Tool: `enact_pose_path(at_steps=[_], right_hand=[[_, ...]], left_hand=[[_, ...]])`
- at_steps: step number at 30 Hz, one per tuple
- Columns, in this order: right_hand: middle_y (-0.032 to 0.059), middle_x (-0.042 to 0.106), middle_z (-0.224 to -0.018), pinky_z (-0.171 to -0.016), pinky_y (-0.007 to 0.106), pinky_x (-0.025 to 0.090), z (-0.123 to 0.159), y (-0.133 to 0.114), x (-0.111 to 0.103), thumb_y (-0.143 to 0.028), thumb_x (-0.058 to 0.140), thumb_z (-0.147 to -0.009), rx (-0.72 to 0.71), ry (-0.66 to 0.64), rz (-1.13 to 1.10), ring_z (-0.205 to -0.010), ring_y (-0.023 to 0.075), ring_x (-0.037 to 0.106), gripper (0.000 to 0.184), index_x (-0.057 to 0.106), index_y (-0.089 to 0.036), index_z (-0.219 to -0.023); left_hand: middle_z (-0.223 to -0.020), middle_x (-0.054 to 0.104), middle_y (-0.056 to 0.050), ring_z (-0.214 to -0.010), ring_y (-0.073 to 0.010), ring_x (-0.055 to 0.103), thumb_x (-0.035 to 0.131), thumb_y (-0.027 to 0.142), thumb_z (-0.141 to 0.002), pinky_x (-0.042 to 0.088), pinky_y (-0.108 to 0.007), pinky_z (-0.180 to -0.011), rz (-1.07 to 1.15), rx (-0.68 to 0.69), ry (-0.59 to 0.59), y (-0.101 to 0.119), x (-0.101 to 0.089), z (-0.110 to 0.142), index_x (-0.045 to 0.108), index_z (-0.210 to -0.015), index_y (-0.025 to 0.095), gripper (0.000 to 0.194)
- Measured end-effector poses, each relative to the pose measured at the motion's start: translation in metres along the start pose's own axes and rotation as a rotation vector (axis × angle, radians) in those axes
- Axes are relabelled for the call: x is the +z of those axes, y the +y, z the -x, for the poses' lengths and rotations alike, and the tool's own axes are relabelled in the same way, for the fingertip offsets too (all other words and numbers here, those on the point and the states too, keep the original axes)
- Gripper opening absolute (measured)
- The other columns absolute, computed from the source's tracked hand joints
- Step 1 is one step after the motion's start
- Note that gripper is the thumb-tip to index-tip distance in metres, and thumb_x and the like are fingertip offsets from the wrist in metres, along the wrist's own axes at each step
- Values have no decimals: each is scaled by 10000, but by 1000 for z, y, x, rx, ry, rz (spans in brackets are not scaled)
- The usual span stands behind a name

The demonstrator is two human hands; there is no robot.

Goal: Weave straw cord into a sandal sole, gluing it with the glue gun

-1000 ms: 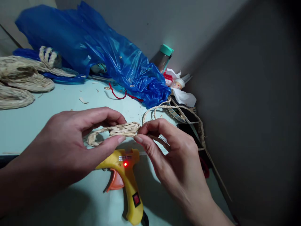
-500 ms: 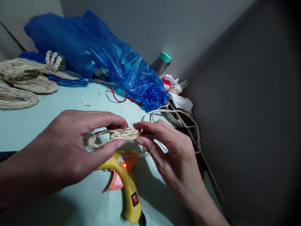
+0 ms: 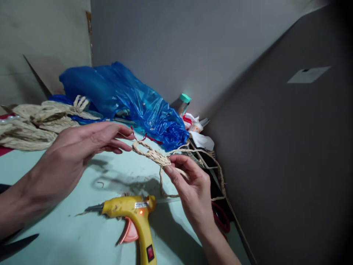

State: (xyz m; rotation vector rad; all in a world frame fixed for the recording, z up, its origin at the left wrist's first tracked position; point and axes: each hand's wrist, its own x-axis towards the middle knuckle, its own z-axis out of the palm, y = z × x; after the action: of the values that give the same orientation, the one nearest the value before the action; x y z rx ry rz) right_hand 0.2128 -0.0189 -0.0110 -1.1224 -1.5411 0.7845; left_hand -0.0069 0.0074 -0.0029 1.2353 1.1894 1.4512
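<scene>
Pinched between the thumb and fingers of my right hand [image 3: 191,184] is a small braided straw piece [image 3: 157,156], pale and flat with an open loop at its left end. A long braided cord [image 3: 221,173] trails on the right side. My left hand [image 3: 91,145] is off the piece, with fingers stretched out and apart just left of the loop. Below them a yellow glue gun [image 3: 140,221] lies on its side, its red light lit and its nozzle to the left.
A blue plastic bag [image 3: 132,99] lies along the wall. Straw bundles [image 3: 38,121] are piled at the left. A bottle with a green lid [image 3: 184,101] stands at the back. Red-handled scissors [image 3: 222,219] lie at the right; a dark blade [image 3: 20,244] is at lower left.
My left hand has let go of the braided straw piece and moved left and up, its fingers opening. My right hand keeps hold, tilting the piece. The view has lifted.
</scene>
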Motion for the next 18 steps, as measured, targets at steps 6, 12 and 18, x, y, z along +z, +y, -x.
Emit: enact_pose_path(at_steps=[6, 12, 18], right_hand=[[-2, 727, -847, -666, 197, 557, 4, -3, 4, -279, 710, -877, -126, 158, 37, -767, 125, 690, 95, 674, -205, -925], [8, 701, -790, -645, 219, 536, 4, -3, 4, -223, 694, -871, -325, 295, 156, -689, 127, 649, 58, 660, -180, -891], [39, 669, -791, -629, 263, 526, 5, -4, 3, -153, 654, -885, -563, 362, 284, -683, 150, 632, 47, 623, -153, -920]], left_hand=[[-654, 630, 38, -681, -149, 534, 762, 422, -745, 425, -215, -631, 92, -76, 100, -12, 4, -6, 720, -831, 256, 192], [-662, 678, -30, -533, -134, 536, 786, 405, -712, 397, -253, -544, 66, -184, -175, -20, 21, 6, 771, -832, 161, 273], [-758, 693, -24, -708, -159, 571, 780, 403, -767, 485, -248, -681, 230, -231, -187, 14, 51, 37, 750, -993, 190, 312]])
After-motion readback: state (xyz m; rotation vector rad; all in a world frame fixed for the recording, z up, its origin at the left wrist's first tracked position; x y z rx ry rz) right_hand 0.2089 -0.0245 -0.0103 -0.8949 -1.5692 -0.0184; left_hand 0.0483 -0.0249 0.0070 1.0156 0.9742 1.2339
